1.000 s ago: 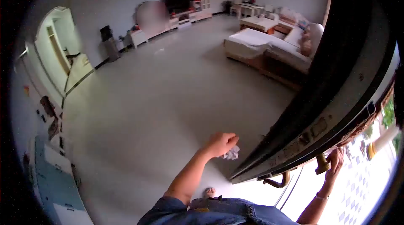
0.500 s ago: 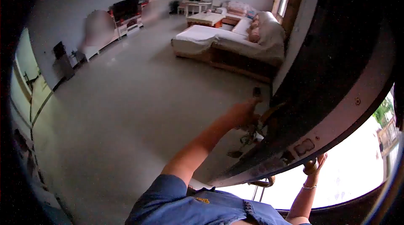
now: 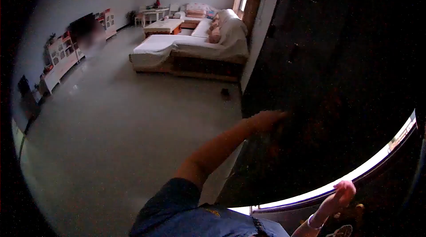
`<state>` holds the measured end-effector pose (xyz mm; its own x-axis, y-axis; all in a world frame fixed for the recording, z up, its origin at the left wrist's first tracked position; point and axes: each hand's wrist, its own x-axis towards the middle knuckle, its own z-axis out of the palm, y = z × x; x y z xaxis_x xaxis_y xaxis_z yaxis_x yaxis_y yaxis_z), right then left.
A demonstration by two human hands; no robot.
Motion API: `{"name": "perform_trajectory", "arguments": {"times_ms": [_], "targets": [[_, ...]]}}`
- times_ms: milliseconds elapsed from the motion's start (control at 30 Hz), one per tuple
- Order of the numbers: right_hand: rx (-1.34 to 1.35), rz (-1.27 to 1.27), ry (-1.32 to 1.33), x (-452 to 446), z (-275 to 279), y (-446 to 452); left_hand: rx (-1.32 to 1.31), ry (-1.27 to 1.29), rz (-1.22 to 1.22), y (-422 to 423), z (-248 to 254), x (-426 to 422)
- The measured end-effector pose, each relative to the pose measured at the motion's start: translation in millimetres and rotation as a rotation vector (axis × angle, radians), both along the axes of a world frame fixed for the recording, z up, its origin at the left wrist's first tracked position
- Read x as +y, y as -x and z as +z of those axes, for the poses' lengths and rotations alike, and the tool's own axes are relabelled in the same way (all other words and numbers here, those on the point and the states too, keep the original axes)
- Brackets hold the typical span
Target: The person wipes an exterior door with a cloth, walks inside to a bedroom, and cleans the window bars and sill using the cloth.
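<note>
A large dark door [image 3: 310, 59] fills the right side of the view, its surface mostly lost in shadow. My left hand [image 3: 268, 121] reaches across to this door, with its fingertips fading into the dark, so I cannot make out any handle or keys there. Lower right, my right hand [image 3: 344, 194], with a bracelet [image 3: 316, 222] at the wrist, is raised by the bright gap at the door's edge. Its fingers are loosely bent and nothing shows in them. A dim brass-coloured knob [image 3: 358, 210] lies just right of that hand.
A sofa [image 3: 188, 62] with a pale cover stands beyond the door, with a low table [image 3: 163, 26] behind it. White cabinets [image 3: 64, 62] line the left wall. A small dark object [image 3: 226, 93] lies on the grey tiled floor [image 3: 124, 135].
The door has swung, narrowing the bright outdoor gap to a thin strip. My right hand has come off the brass knob. The keys by my left hand are lost in darkness. The view has turned right.
</note>
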<state>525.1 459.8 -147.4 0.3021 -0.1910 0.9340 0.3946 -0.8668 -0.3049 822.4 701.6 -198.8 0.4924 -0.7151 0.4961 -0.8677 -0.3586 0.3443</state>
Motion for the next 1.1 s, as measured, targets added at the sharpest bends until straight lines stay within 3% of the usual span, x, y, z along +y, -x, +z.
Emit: {"name": "perform_trajectory", "arguments": {"times_ms": [100, 167, 200, 333, 400, 467, 533, 567, 633, 667, 733, 833, 900, 1000, 1100], "targets": [[0.023, 0.295, 0.012, 28.0, 13.3, 52.4, 0.039, -0.006, -0.129, 39.0, 31.2, 10.3], [-0.033, 0.824, 0.212, 26.1, 16.8, 58.0, 0.110, 0.000, -0.162, 43.3, 30.7, -3.8], [-0.030, 0.812, 0.212, 34.4, 20.0, 59.6, 0.138, 0.005, -0.161, 43.5, 24.6, -14.2], [0.401, 0.412, 0.208, 116.5, 36.8, 44.4, 0.147, 0.088, -0.075, 47.3, 0.4, -51.3], [0.520, 0.276, 0.171, 104.1, 6.0, 15.8, 0.333, 0.040, -0.046, 49.5, 1.7, -68.4], [0.545, 0.135, 0.143, 50.8, -48.3, -23.3, 0.357, 0.012, -0.048, 90.7, 32.0, -61.7], [0.463, -0.069, 0.180, 3.5, -97.3, -74.9, 0.380, -0.022, -0.045, 100.5, 34.8, -64.9], [0.399, -0.208, 0.207, 3.9, -96.2, -90.3, 0.422, 0.080, -0.091, 96.0, 18.7, -82.1], [0.343, -0.494, 0.229, 68.2, -19.7, -74.7, 0.462, 0.181, -0.140, 91.1, -3.3, -111.1], [0.552, -0.466, 0.260, 92.3, 20.7, -52.2, 0.391, 0.134, -0.111, 87.4, -10.8, -121.5], [0.769, -0.437, 0.292, 104.3, 49.9, -47.0, 0.326, 0.089, -0.086, 82.5, -29.5, -139.3], [1.105, -0.551, 0.079, 86.6, 47.5, -52.3, 0.245, 0.227, -0.145, 84.0, -41.2, -149.1], [0.799, -0.628, 0.314, 57.6, 15.8, -53.6, 0.284, 0.184, -0.144, 96.3, -25.5, -144.4], [0.823, -0.597, 0.287, 49.7, 21.0, -50.9, 0.333, 0.119, -0.140, 110.0, -1.2, -135.5], [0.665, -0.640, 0.332, 36.3, 2.6, -54.0, 0.139, 0.122, -0.056, 76.7, -53.1, -197.0]]}}
